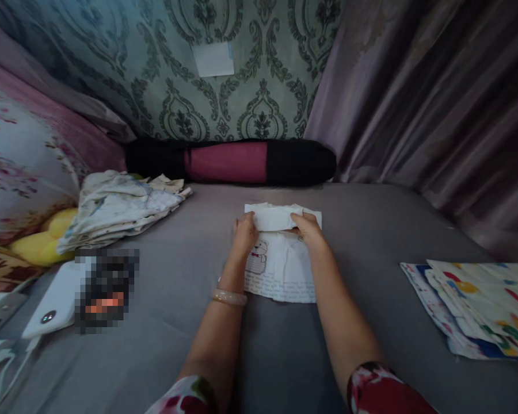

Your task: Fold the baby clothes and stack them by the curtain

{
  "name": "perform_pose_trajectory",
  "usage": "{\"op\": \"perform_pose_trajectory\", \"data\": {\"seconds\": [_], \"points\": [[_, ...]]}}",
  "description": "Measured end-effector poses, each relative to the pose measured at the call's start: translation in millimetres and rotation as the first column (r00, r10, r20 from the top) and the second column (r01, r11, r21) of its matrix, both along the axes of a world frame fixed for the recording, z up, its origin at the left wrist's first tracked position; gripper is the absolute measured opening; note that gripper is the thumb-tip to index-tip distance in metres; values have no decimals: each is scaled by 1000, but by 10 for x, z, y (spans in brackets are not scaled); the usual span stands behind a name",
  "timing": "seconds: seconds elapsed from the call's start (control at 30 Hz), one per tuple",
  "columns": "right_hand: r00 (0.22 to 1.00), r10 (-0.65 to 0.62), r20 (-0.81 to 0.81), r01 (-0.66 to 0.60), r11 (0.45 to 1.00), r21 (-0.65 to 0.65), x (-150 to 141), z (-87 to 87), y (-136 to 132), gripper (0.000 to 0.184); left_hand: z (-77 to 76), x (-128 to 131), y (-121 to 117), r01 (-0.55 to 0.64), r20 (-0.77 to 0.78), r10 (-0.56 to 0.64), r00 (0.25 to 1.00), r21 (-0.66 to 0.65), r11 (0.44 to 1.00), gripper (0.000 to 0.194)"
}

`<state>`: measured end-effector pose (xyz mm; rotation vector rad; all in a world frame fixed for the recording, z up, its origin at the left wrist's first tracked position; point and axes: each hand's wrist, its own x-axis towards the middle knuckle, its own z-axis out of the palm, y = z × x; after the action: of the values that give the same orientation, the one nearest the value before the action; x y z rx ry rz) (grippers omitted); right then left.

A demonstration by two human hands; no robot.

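A white cloth (291,270) with a printed bear and rows of small lettering lies on the grey sheet in front of me. Its far part is folded over into a plain white band. My left hand (245,231) pinches the left end of that band, thumb on top. At the right end my right hand (307,226) grips the same band between thumb and fingers. Both hands are closed, with most fingers hidden under the fabric. A pale bangle (228,296) circles my left wrist.
Folded cloths (129,201) are piled at the left, and colourful printed cloths (479,305) at the right. A white power bank (58,299) with cables lies near a blurred-out object (107,290). A black and maroon bolster (228,162) rests along the patterned wall.
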<state>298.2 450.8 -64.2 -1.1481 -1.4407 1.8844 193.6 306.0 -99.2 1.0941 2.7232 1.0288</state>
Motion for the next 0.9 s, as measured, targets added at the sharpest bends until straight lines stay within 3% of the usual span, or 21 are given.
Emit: {"op": "perform_pose_trajectory", "data": {"seconds": [0.23,0.33,0.43,0.53,0.63,0.77,0.9], "points": [[974,-31,224,-28,966,257,49,-214,201,6,-22,8,-11,39,-10,-39,999,-25,999,54],[931,-48,362,-107,911,398,63,-303,309,11,-7,12,-11,34,5,-34,999,-30,999,52],[861,-90,501,-220,822,526,104,-292,334,15,24,27,-16,30,5,-30,1000,-62,998,52],[785,-216,581,-296,694,657,142,-168,223,23,81,65,-19,21,-9,-21,1000,-74,997,51],[756,-315,573,-364,526,769,102,-8,10,36,153,107,-24,-8,-26,6,1000,-66,998,48],[776,-69,627,-591,268,761,-131,56,-286,43,224,117,-50,-42,-30,41,999,-46,998,40],[678,107,728,-733,25,679,-448,-40,-439,50,260,72,-100,-123,-5,123,992,-98,988,36]]}}
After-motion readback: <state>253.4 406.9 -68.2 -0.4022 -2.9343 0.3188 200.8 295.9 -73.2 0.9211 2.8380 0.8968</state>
